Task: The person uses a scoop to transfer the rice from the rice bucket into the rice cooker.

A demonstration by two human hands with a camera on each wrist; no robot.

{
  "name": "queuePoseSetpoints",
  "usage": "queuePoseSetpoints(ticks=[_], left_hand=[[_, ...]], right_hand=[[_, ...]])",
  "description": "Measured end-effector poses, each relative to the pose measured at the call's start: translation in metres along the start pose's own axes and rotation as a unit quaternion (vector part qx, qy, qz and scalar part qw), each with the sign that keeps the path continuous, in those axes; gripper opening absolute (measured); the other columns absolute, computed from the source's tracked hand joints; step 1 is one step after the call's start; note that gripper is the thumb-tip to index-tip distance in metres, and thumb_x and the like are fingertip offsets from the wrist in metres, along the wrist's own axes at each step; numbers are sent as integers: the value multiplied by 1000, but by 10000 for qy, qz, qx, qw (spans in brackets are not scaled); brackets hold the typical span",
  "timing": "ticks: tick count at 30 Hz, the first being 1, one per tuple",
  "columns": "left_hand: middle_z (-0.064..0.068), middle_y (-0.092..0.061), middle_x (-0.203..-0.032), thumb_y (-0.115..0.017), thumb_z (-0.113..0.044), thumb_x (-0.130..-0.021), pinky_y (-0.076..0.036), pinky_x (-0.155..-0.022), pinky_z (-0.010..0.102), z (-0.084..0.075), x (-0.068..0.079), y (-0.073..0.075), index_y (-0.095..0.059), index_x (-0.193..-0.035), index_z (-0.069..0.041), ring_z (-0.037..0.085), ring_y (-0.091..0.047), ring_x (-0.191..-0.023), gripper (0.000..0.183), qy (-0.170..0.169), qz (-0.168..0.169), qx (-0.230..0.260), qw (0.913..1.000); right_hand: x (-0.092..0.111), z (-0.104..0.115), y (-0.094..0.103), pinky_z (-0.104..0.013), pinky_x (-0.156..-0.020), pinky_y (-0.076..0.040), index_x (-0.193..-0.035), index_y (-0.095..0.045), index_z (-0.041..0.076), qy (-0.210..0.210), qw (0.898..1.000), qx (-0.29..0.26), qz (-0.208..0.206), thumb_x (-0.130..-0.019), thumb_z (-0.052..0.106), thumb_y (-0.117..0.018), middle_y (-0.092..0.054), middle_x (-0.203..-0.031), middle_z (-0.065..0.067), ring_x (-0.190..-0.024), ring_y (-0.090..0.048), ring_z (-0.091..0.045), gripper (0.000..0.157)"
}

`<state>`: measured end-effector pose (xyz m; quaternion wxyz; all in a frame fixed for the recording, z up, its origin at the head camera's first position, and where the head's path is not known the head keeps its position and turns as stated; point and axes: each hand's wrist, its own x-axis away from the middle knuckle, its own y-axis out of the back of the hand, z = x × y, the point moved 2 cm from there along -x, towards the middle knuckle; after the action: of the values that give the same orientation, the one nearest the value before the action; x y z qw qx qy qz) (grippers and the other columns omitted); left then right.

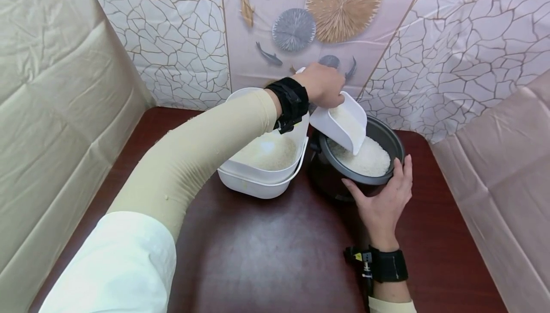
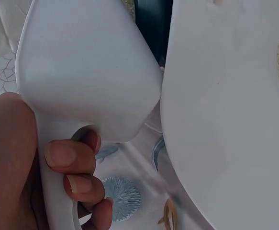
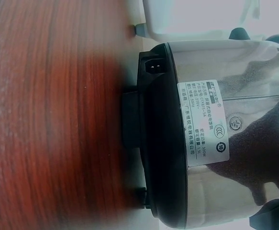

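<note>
My left hand (image 1: 321,85) grips the handle of a white plastic scoop (image 2: 86,67), its fingers curled round it in the left wrist view. Over a rice cooker (image 3: 216,196) the scoop tilts down, with white rice still inside it and its lip at the rice heap (image 1: 373,159). That heap lies in the cooker's dark inner pot (image 1: 393,143). My right hand (image 1: 388,201) rests on the near right side of the cooker, fingers fairly straight along the rim and thumb spread to the left. The right wrist view shows the cooker's shiny body and its label (image 3: 204,122).
Left of the cooker stands a white rice bin (image 1: 253,188) with rice (image 1: 272,153) at its bottom, partly hidden by my left forearm. Both stand on a dark red-brown table (image 1: 266,251). Patterned cloth (image 1: 180,31) rises behind and beige panels (image 1: 56,88) flank the table.
</note>
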<state>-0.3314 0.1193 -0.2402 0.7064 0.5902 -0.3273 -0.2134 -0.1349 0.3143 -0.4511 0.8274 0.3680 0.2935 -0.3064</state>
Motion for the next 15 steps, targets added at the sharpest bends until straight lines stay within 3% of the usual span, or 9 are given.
queuePoseSetpoints(ticks=[15], left_hand=[[8, -63, -139, -34, -36, -109, -46, -107, 46, -5, 2, 6, -62, -139, -11, 23, -57, -118, 48, 35, -4, -361, 9993]], right_hand=[[0, 2, 0, -71, -115, -19, -156, -44, 4, 5, 10000, -15, 13, -70, 78, -84, -27, -172, -5, -157, -25, -28, 121]])
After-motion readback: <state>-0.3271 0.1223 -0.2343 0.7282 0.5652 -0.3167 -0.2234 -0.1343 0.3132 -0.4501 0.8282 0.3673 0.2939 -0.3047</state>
